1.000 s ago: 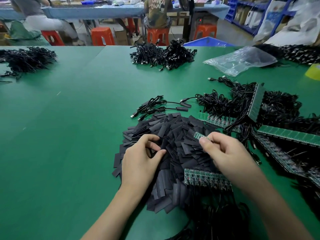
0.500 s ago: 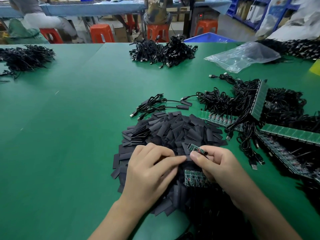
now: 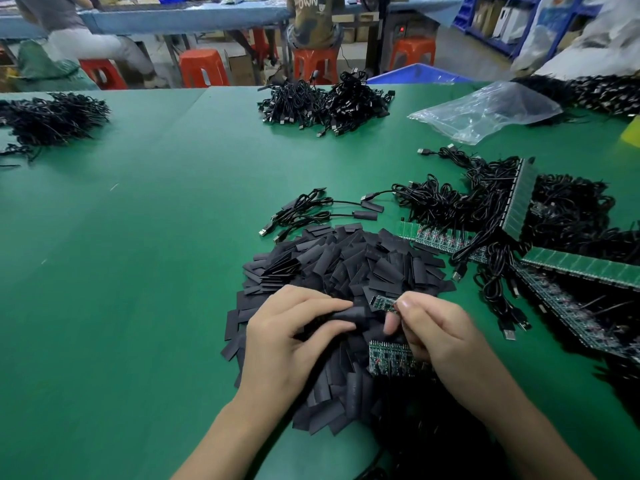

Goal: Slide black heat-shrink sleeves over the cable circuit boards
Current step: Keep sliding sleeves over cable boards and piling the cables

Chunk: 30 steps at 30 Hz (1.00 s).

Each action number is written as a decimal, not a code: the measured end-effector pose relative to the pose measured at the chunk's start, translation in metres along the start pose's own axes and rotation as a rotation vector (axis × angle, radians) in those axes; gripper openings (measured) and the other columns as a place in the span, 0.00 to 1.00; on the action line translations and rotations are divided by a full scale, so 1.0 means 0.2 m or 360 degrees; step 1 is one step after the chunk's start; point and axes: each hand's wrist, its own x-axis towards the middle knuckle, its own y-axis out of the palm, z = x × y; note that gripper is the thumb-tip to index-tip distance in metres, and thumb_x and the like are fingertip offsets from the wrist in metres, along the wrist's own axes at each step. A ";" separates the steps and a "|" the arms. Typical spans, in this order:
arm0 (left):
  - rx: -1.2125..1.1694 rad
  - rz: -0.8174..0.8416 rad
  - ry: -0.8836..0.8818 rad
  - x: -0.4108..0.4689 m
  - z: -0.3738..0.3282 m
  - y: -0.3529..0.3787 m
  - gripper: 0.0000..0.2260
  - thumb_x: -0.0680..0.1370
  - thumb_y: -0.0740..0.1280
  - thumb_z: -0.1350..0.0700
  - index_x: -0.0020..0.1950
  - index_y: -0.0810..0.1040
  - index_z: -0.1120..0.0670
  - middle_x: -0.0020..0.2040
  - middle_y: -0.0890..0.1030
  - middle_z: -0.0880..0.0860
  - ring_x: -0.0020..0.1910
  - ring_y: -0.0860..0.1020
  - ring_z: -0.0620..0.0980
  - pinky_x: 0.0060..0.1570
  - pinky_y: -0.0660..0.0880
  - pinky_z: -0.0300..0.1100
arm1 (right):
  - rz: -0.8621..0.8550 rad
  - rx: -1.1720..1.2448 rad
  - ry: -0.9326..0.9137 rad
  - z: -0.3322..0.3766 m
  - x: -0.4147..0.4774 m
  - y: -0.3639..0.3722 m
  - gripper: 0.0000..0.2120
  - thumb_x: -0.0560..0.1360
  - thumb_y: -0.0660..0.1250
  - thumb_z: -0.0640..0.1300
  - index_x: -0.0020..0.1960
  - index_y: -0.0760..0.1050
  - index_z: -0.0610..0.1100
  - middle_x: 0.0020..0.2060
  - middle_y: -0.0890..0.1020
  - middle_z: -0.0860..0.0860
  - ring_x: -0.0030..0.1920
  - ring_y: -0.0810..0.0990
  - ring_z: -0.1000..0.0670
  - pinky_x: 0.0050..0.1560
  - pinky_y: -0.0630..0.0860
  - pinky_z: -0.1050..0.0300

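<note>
Head view shows the left hand (image 3: 291, 337) pinching one flat black heat-shrink sleeve (image 3: 349, 313) between thumb and fingers, over the heap of same black sleeves (image 3: 346, 265) on the green worktop (image 3: 138, 271). The right hand (image 3: 440, 337) pinches a small green circuit board (image 3: 382, 303) by one end; its free end points to the sleeve, just beside it, not yet inside. I think the sleeve mouth should be squeezed at its edges so it opens, then the board goes in straight, without catching its corners. Both wrists are low, fingers curled, hands close together above the heap
</note>
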 end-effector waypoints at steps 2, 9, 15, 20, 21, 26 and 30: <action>-0.0032 -0.0027 -0.0067 0.00 -0.01 -0.01 0.08 0.72 0.77 0.51 0.50 0.88 0.51 0.47 0.84 0.43 0.48 0.81 0.44 0.49 0.76 0.38 | -0.0005 -0.0161 -0.0040 0.00 -0.01 0.01 0.22 0.78 0.56 0.62 0.40 0.78 0.48 0.25 0.66 0.53 0.28 0.65 0.54 0.32 0.62 0.51; -0.0066 -0.0031 -0.0111 0.00 -0.01 0.00 0.07 0.72 0.77 0.52 0.50 0.88 0.49 0.47 0.84 0.43 0.48 0.82 0.45 0.50 0.77 0.40 | 0.0000 -0.0053 0.0021 -0.01 -0.02 0.03 0.22 0.79 0.58 0.61 0.38 0.77 0.47 0.24 0.63 0.54 0.26 0.63 0.53 0.30 0.61 0.55; -0.0052 -0.0013 -0.0108 -0.01 -0.02 0.00 0.07 0.72 0.77 0.51 0.50 0.88 0.49 0.47 0.84 0.42 0.48 0.82 0.45 0.49 0.77 0.43 | -0.0003 0.0041 0.0051 -0.02 -0.02 0.03 0.22 0.79 0.58 0.61 0.38 0.77 0.46 0.23 0.63 0.55 0.25 0.62 0.53 0.29 0.60 0.57; -0.0033 -0.0019 -0.0107 -0.01 -0.03 0.01 0.07 0.73 0.76 0.51 0.49 0.88 0.50 0.46 0.84 0.43 0.47 0.82 0.46 0.48 0.77 0.44 | -0.0013 0.0093 0.0074 -0.02 -0.02 0.03 0.22 0.79 0.59 0.60 0.37 0.77 0.46 0.23 0.63 0.55 0.25 0.62 0.54 0.28 0.61 0.60; -0.0026 -0.0019 -0.0105 -0.01 -0.04 0.01 0.07 0.73 0.77 0.51 0.49 0.88 0.50 0.46 0.84 0.43 0.47 0.82 0.46 0.48 0.77 0.44 | -0.0019 0.0069 0.0070 -0.02 -0.02 0.03 0.22 0.79 0.59 0.61 0.37 0.77 0.46 0.23 0.63 0.55 0.25 0.62 0.54 0.29 0.60 0.59; 0.0018 -0.0015 -0.0081 -0.01 -0.03 0.01 0.07 0.73 0.76 0.51 0.49 0.88 0.51 0.46 0.84 0.43 0.47 0.82 0.45 0.48 0.77 0.42 | -0.0026 -0.0121 0.0009 0.01 -0.03 0.04 0.22 0.79 0.57 0.61 0.36 0.77 0.48 0.23 0.63 0.53 0.26 0.62 0.53 0.30 0.60 0.54; 0.0053 0.0021 -0.0048 -0.01 -0.02 0.02 0.09 0.74 0.76 0.49 0.51 0.88 0.51 0.47 0.83 0.44 0.47 0.81 0.45 0.47 0.77 0.45 | -0.0011 -0.0265 -0.0047 0.02 -0.04 0.03 0.20 0.83 0.60 0.55 0.35 0.76 0.49 0.21 0.63 0.54 0.24 0.61 0.56 0.27 0.59 0.60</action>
